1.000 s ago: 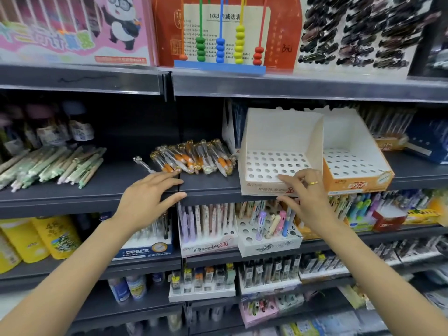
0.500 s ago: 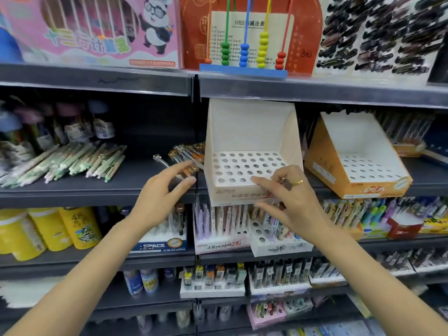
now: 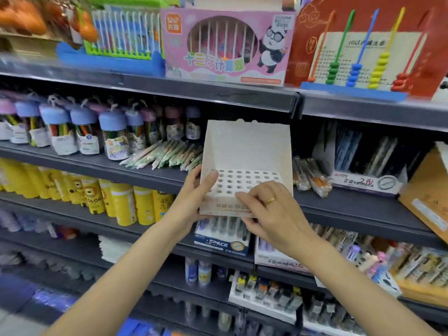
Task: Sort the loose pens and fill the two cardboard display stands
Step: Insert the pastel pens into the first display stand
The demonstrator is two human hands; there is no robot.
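Both hands are on the white display stand (image 3: 244,151) at the front edge of the dark shelf (image 3: 339,209). The left hand (image 3: 188,202) grips its left front corner, thumb on the perforated insert. The right hand (image 3: 271,214) pinches the front lip. Behind, green-wrapped pens (image 3: 167,155) lie loose to the left, orange-tipped pens (image 3: 312,177) to the right, blurred, possibly bagged.

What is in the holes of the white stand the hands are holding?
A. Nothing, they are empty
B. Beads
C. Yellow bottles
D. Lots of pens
A: the white stand, held by the left hand and the right hand, shows rows of holes with no pens in them.
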